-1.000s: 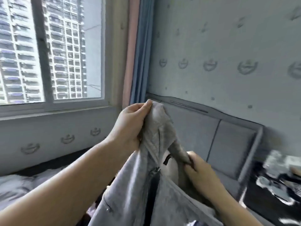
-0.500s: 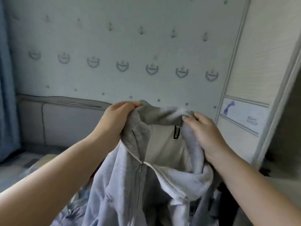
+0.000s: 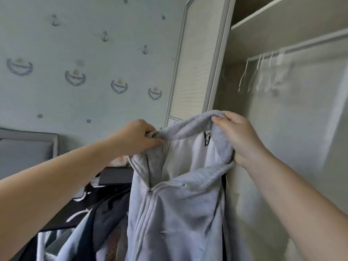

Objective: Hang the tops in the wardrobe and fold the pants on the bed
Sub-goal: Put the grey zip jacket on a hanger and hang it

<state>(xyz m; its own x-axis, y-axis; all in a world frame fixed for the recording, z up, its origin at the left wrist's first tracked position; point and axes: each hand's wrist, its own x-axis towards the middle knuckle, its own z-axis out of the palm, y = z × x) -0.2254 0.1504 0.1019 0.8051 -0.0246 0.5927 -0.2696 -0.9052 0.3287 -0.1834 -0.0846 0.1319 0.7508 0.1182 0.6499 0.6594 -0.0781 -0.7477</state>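
Wardrobe (image 3: 282,129), pale wood-grain, door open, standing at the right of the view; one shelf above a rail, interior otherwise blurred

Wall (image 3: 84,53), pale blue paper printed with anchors and crests; grey padded headboard (image 3: 26,149) at lower left

Zip-front top (image 3: 178,204), light grey fleece, with stand collar and black neck label; held up by the collar just in front of the wardrobe opening, zip closed to the chest, body hanging free below. Not yet on a hanger

Heap of dark and pale garments (image 3: 90,223), lower left, beneath the raised top; individual pieces cannot be told apart

Left hand (image 3: 139,136), fingers curled and pinching the left end of the collar

Right hand (image 3: 239,136), fingers and thumb closed round the right side of the collar, which folds over them

Wire hangers (image 3: 263,74), thin, pale, several on the rail, well above the hands, none carrying clothes as far as the blur allows

Risks, as judged: freeing one hand to reach a hanger leaves the top on a single pinch, and it may sag or slip onto the heap; a hanger pushed through the zipped neck could snag on the folded collar
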